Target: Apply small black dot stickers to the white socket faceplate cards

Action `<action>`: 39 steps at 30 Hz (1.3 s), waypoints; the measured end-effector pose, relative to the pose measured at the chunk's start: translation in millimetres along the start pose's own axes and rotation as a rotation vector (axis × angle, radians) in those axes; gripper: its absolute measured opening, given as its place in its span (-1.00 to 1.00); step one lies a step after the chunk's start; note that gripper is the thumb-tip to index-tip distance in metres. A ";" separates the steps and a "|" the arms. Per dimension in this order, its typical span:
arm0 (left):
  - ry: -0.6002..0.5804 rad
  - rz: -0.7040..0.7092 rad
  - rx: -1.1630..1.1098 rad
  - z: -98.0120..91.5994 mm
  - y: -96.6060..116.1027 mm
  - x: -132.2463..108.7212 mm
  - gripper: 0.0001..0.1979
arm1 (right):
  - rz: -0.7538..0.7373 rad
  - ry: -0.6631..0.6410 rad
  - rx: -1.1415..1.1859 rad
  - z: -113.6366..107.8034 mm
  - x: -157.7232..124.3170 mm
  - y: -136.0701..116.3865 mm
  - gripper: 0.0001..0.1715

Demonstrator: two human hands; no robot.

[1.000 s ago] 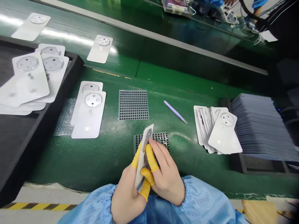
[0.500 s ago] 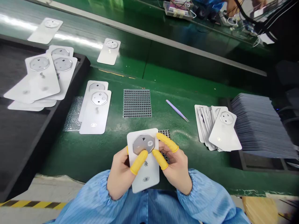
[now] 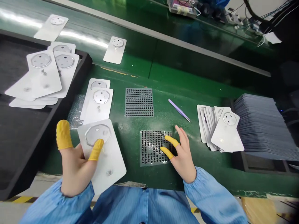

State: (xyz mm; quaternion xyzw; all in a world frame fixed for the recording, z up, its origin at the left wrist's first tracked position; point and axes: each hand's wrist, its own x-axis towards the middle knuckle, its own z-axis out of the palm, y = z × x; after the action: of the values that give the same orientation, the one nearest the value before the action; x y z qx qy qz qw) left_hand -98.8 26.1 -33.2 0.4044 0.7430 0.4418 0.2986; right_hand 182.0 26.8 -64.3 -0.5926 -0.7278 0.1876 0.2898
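1. White plate (image 3: 102,155) with an octagonal metal inset: I see it in my left hand (image 3: 74,165), low and left over the desk (image 3: 130,137) edge. The thumb presses its face at the octagon's lower rim, the fingers close beneath it, and one yellow-capped finger stands free.
2. Half a second ago both hands held this plate at the centre, in front of me. Now the left hand alone has it and has carried it leftward.
3. My right hand (image 3: 182,155) has let go. It is open and holds nothing, with two yellow-capped fingertips resting on the near dotted sheet (image 3: 151,147), which now lies uncovered.
4. A second dotted sheet (image 3: 139,102) lies just beyond, and purple tweezers (image 3: 179,110) sit to its right, apart from both sheets.
5. Two stacked plates (image 3: 97,102) lie just beyond the held one, partly on bubble wrap (image 3: 76,112).
6. A fanned pile of plates (image 3: 221,129) sits to the right, beside a grey stack of sheets (image 3: 261,124).
7. The black tray (image 3: 14,140) on the left holds several overlapping tray plates (image 3: 43,74) near its far corner.
8. Two lone plates (image 3: 115,49) lie on the belt (image 3: 163,28) behind.
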 end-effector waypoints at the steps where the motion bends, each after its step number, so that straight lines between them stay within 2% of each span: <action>1: -0.060 0.024 0.061 -2.1 -2.4 2.5 -0.20 | -0.029 0.004 0.001 1.0 1.6 2.9 -0.74; 4: -0.330 0.058 0.158 4.9 -4.2 -3.1 -0.56 | 0.013 -0.036 0.174 -2.2 8.9 4.3 -0.80; 7: -0.616 0.076 0.022 27.5 6.0 -20.9 -0.55 | 0.159 -0.088 0.375 -11.7 18.0 0.4 -0.84; 9: -0.724 0.082 -0.073 43.4 16.2 -32.9 -0.59 | 0.178 -0.113 0.419 -16.8 22.8 -3.3 -0.82; 10: -0.739 0.068 -0.106 49.8 20.8 -37.8 -0.65 | 0.157 -0.106 0.395 -18.2 24.4 -5.6 -0.79; 12: -0.714 0.001 -0.157 58.0 27.2 -44.3 -0.76 | 0.053 -0.012 0.262 -18.9 25.5 -11.5 -0.69; 15: -0.697 -0.086 -0.235 60.7 29.9 -47.0 -0.82 | -0.241 0.156 0.066 -16.4 23.1 -22.5 -0.58; 16: -0.711 -0.097 -0.256 60.1 29.9 -46.8 -0.83 | -0.333 0.144 0.052 -15.3 21.8 -26.0 -0.61; 18: -0.734 -0.095 -0.276 58.9 29.7 -46.2 -0.86 | -0.439 0.033 0.078 -12.8 19.9 -30.9 -0.68; 21: -0.743 -0.098 -0.278 58.7 29.3 -46.3 -0.87 | -0.454 -0.090 0.114 -8.0 18.5 -32.1 -0.70; 25: -0.732 -0.081 -0.253 60.7 27.1 -47.5 -0.87 | -0.582 -0.035 0.105 1.0 15.6 -26.2 -0.65; 30: -0.700 -0.011 -0.218 61.2 25.0 -45.4 -0.86 | -0.485 -0.059 0.223 9.5 10.4 -19.1 -0.58; 34: -0.651 0.138 -0.091 62.5 23.0 -44.9 -0.83 | -0.489 -0.070 0.331 14.6 12.4 -18.6 -0.60; 36: -0.655 0.200 -0.016 65.0 20.3 -45.3 -0.81 | -0.356 -0.069 0.438 18.6 15.6 -20.7 -0.70; 39: -0.695 0.204 0.051 66.8 13.4 -41.6 -0.79 | 0.006 -0.052 0.660 26.1 20.1 -22.6 -0.91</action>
State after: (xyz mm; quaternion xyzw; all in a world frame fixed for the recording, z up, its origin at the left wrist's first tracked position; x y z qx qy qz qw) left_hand -20.2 21.6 -46.4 0.6100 0.5636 0.2868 0.4775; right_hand 145.5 43.1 -66.3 -0.4638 -0.6331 0.4292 0.4471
